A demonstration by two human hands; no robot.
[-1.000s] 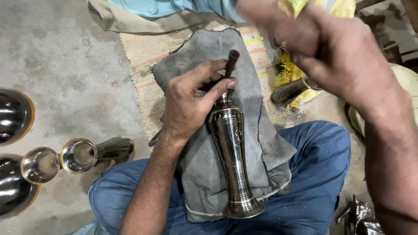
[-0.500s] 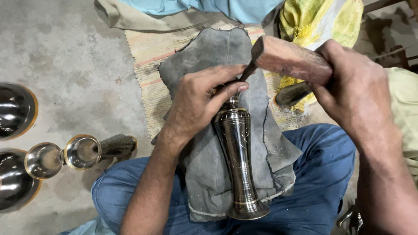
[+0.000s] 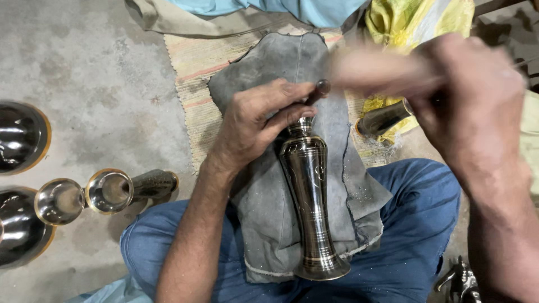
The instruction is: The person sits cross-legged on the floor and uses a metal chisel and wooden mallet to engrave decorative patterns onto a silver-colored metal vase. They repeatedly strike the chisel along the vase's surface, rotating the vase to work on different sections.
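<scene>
Head view: a tall, dark engraved metal vase (image 3: 310,202) with bright bands and a flared foot lies lengthwise on a grey suede-like cloth (image 3: 292,67) over the blue-trousered lap. The left hand (image 3: 252,126) grips its neck, fingers pinching a thin metal punch (image 3: 320,90). The right hand (image 3: 477,106) is clenched around a motion-blurred wooden mallet (image 3: 376,67). Left, 2 shiny metal cups (image 3: 84,196) lie on rough concrete floor (image 3: 95,84), with bare floor beyond; a striped woven mat (image 3: 196,73) lies ahead.
</scene>
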